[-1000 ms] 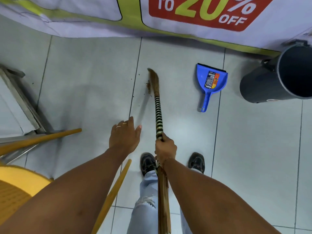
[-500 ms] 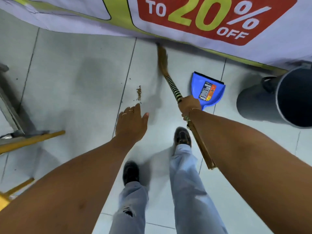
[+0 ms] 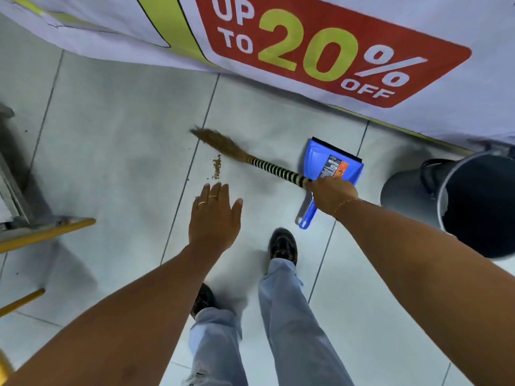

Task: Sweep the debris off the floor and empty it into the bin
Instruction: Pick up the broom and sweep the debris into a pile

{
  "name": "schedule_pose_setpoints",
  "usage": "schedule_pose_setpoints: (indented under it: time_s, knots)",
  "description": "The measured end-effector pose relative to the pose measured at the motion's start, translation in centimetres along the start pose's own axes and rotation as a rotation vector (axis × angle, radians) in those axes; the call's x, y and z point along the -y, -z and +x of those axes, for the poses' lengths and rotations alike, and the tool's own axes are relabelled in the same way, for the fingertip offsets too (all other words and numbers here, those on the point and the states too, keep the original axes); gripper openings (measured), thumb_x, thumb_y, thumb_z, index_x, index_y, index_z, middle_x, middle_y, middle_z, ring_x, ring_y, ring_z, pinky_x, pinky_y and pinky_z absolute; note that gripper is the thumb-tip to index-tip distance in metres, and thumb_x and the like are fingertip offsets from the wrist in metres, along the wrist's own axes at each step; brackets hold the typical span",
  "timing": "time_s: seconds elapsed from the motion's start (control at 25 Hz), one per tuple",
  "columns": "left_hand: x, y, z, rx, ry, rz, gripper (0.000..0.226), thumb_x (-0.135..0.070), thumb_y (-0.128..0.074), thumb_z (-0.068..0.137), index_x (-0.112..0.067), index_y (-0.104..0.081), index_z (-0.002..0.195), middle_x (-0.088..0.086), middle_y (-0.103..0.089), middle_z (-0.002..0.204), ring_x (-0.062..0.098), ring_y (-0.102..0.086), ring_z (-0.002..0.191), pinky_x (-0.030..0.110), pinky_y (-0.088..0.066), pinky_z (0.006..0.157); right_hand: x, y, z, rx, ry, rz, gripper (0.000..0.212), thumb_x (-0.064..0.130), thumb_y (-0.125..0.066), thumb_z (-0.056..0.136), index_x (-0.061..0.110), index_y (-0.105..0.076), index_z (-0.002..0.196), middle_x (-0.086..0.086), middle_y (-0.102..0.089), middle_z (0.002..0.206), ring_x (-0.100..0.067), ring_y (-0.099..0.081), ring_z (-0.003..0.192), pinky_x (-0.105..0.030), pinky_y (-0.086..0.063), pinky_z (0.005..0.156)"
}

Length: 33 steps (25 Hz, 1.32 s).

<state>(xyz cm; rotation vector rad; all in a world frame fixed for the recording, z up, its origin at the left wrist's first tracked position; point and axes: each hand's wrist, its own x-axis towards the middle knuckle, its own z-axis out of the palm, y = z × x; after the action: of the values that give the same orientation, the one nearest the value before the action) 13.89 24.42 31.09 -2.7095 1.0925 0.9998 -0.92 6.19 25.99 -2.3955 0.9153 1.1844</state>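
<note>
My right hand (image 3: pixel 331 195) grips a short broom (image 3: pixel 245 158) by its black-and-cream banded handle. Its brown bristle head lies low over the white floor tiles, pointing left. A small strip of brown debris (image 3: pixel 216 167) sits on the tile just below the bristles. My left hand (image 3: pixel 214 215) hovers flat with fingers apart just below the debris, holding nothing. A blue dustpan (image 3: pixel 333 165) lies on the floor behind my right hand, its handle partly hidden by that hand. A dark grey bin (image 3: pixel 459 201) stands at the right.
A white banner (image 3: pixel 320 51) with a red "UP TO 20% OFF" panel hangs along the far side. Metal framing (image 3: pixel 16 190) and yellow bars (image 3: pixel 47 232) stand at the left. My legs and black shoes (image 3: pixel 282 245) are below the hands.
The broom head swung from the far banner edge down and left, now lying beside the debris. My right hand shifted right, over the dustpan handle. I stepped closer to the banner.
</note>
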Motion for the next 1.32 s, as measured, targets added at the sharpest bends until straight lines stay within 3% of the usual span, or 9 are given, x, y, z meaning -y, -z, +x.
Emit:
schedule_pose_setpoints:
  time_s: [0.28,0.48,0.64,0.68,0.76,0.84,1.0,1.16,1.32]
  knots:
    - [-1.0,-1.1,-1.3,0.031,0.026,-0.02,0.055,-0.037,-0.032,0.098,-0.006,-0.031,0.144,0.013,-0.036,0.152,0.028,-0.02,0.146,0.041,-0.022,0.12,-5.9,-2.4,-3.3,-0.109,0.16,-0.143,0.057,0.013,-0.038,0.092,0.032,-0.025,0.144,-0.005,-0.057,0.126,-0.034,-0.063,0.098,-0.036,-0.047,0.069]
    - [0.8,-1.5,-3.8,-0.008,0.071,-0.069,0.056,-0.035,-0.036,0.098,-0.003,-0.031,0.144,0.017,-0.036,0.152,0.03,-0.022,0.145,0.043,-0.022,0.12,-4.3,-5.8,-8.9,-0.131,0.146,0.043,0.052,0.034,-0.043,0.095,0.033,-0.025,0.144,-0.007,-0.054,0.122,-0.037,-0.065,0.095,-0.04,-0.052,0.072]
    - [4.6,-1.6,-5.5,-0.033,0.062,-0.051,0.056,-0.035,-0.035,0.096,0.001,-0.04,0.137,0.023,-0.047,0.142,0.037,-0.036,0.138,0.049,-0.033,0.114,4.3,-10.4,-11.0,-0.131,0.298,-0.008,0.064,0.029,-0.075,0.072,0.034,-0.047,0.129,-0.009,-0.07,0.087,-0.036,-0.066,0.05,-0.035,-0.053,0.044]
    - [6.0,-1.6,-5.9,-0.031,0.043,-0.036,0.056,-0.035,-0.035,0.094,0.003,-0.043,0.135,0.024,-0.05,0.139,0.039,-0.039,0.136,0.051,-0.036,0.111,7.2,-11.4,-11.4,-0.095,0.328,0.017,0.063,0.029,-0.073,0.074,0.036,-0.047,0.131,-0.01,-0.07,0.091,-0.035,-0.067,0.055,-0.034,-0.052,0.046]
    - [8.5,-1.5,-6.5,0.0,0.016,-0.007,0.053,-0.033,-0.038,0.096,0.002,-0.042,0.135,0.024,-0.049,0.139,0.038,-0.037,0.137,0.05,-0.034,0.112,12.7,-13.6,-11.8,0.099,0.264,0.143,0.052,0.023,-0.045,0.095,0.036,-0.031,0.143,-0.013,-0.061,0.119,-0.035,-0.065,0.094,-0.037,-0.05,0.068]
    - [11.0,-1.5,-7.0,0.038,-0.004,0.02,0.051,-0.032,-0.037,0.097,0.0,-0.039,0.136,0.021,-0.047,0.141,0.036,-0.033,0.139,0.048,-0.031,0.114,17.7,-16.0,-12.2,0.226,0.178,0.185,0.048,0.019,-0.029,0.099,0.028,-0.027,0.146,-0.016,-0.057,0.126,-0.033,-0.059,0.109,-0.038,-0.05,0.079]
    - [14.9,-1.7,-7.3,0.059,-0.084,0.051,0.05,-0.034,-0.037,0.097,-0.003,-0.038,0.136,0.019,-0.046,0.142,0.034,-0.034,0.138,0.046,-0.031,0.114,24.0,-18.2,-12.9,0.193,-0.035,0.386,0.044,0.019,-0.029,0.098,0.026,-0.033,0.141,-0.017,-0.063,0.117,-0.035,-0.062,0.104,-0.041,-0.053,0.082]
    - [18.5,-1.7,-8.1,0.083,-0.091,0.084,0.054,-0.037,-0.033,0.098,-0.005,-0.031,0.142,0.017,-0.037,0.15,0.031,-0.026,0.143,0.042,-0.024,0.119,28.5,-19.0,-13.0,0.175,-0.13,0.58,0.042,0.021,-0.031,0.097,0.024,-0.034,0.139,-0.021,-0.063,0.116,-0.038,-0.062,0.104,-0.043,-0.051,0.085]
    - [20.1,-1.8,-8.1,0.082,-0.1,0.084,0.054,-0.037,-0.033,0.098,-0.006,-0.03,0.143,0.016,-0.036,0.151,0.031,-0.024,0.144,0.042,-0.023,0.119,31.3,-18.5,-10.5,0.138,-0.215,0.712,0.04,0.024,-0.032,0.095,0.027,-0.033,0.135,-0.017,-0.064,0.113,-0.037,-0.06,0.101,-0.038,-0.044,0.075]
